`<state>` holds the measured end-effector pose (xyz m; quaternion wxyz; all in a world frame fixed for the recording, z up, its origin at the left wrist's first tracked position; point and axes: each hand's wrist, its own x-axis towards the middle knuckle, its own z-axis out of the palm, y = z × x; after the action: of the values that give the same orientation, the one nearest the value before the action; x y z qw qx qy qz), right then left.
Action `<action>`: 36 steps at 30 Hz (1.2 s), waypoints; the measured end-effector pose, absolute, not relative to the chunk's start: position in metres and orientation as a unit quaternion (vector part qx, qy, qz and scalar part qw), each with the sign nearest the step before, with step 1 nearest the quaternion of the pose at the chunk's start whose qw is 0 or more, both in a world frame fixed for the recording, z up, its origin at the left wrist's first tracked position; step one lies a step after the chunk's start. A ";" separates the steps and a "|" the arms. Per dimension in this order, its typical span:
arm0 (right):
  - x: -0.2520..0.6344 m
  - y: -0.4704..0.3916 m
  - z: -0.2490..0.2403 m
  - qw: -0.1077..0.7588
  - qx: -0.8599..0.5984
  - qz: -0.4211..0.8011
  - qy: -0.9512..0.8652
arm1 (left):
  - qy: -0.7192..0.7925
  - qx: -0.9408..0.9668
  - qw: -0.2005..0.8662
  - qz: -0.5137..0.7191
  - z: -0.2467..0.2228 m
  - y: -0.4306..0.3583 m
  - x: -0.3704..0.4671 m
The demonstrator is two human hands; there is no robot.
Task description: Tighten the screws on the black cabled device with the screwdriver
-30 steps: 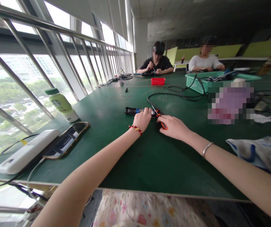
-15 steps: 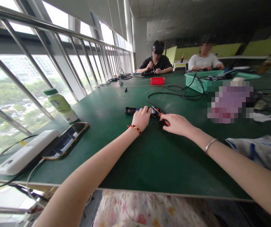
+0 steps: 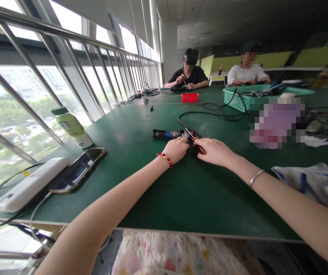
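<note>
A long black tool body (image 3: 164, 134) with a blue band and a cord lies across the green table. It looks like a corded power tool with some inner parts exposed. My right hand (image 3: 214, 151) is closed around the orange and black handle of a screwdriver (image 3: 202, 150), whose thin shaft points up and left over the tool's right end. At that same end is my left hand (image 3: 177, 149), its fingers bent together near the screwdriver; what they pinch, if anything, is hidden.
A green-capped bottle (image 3: 71, 128), a phone (image 3: 79, 170) and a white power strip (image 3: 31, 184) stand at left. Farther off are a red tray (image 3: 190, 97), a green basket (image 3: 234, 101) and black cables (image 3: 224, 114). A cloth (image 3: 309, 183) lies right. Two people sit across.
My left hand has shifted right and nearer to me along the tool, uncovering its blue band. My right hand stays almost in place with the screwdriver.
</note>
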<state>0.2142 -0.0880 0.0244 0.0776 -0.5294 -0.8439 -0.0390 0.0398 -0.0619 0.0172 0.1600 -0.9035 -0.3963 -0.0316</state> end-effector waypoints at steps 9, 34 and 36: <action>0.212 -0.089 0.022 0.072 -0.510 -0.065 -0.854 | -0.410 -0.896 0.089 -0.147 0.009 -0.049 0.032; 0.211 -0.090 0.023 0.075 -0.504 -0.070 -0.858 | -0.419 -0.843 0.005 -0.337 0.004 -0.013 0.045; 0.210 -0.091 0.023 0.072 -0.504 -0.070 -0.858 | -0.422 -0.845 0.015 -0.329 0.005 -0.014 0.046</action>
<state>0.2105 -0.0906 0.0231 0.0723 -0.5044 -0.8575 -0.0704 0.0458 -0.0142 0.0047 0.0149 -0.8448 -0.4217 -0.3291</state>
